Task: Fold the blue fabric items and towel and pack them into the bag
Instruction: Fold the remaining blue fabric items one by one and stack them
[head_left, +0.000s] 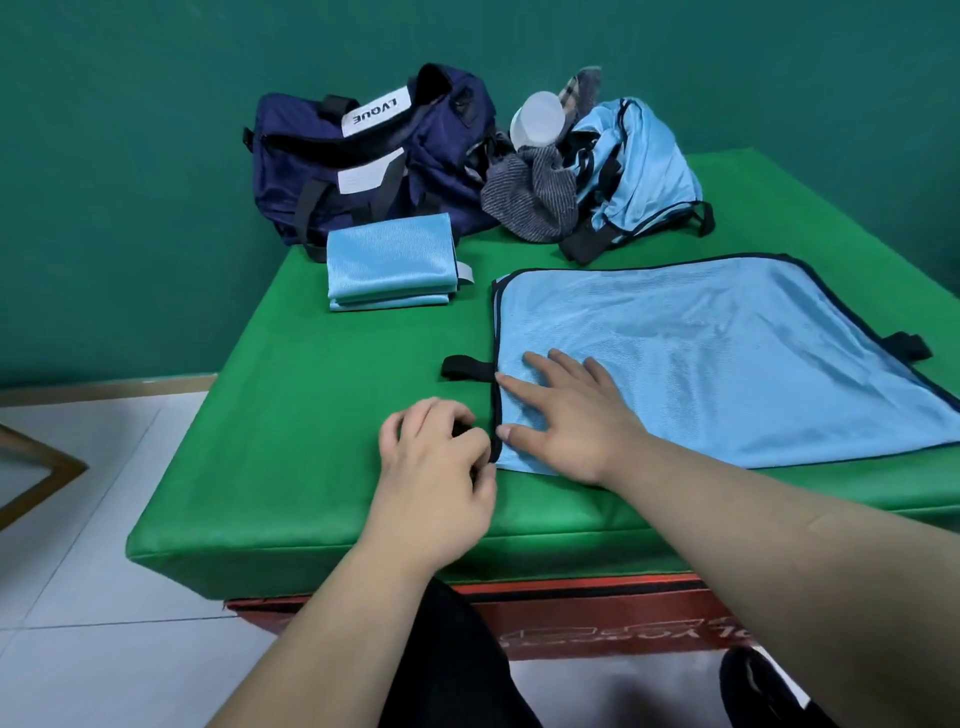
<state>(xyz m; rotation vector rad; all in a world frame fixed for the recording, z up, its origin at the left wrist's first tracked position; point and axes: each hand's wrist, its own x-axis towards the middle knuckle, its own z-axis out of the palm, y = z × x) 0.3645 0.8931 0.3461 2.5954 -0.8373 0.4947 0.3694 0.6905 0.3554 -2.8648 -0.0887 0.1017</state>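
Light-blue fabric sheet (727, 353) is spread flat just front-right of the navy duffel bag (363, 171), long axis running rightward, left edge pressed by the flat right hand (571, 415), black tab (460, 430) pinched by the left hand (431, 462).

Left hand (436, 457): knuckles up, fingers curled, pinching black strap tab (460, 430) | Right hand (566, 415): palm down, fingers straight and spread, pressing flat just right of that grip, thumb tip just beside it | Left forearm (332, 613), right forearm (779, 525): bare, extended forward, converging on the grip
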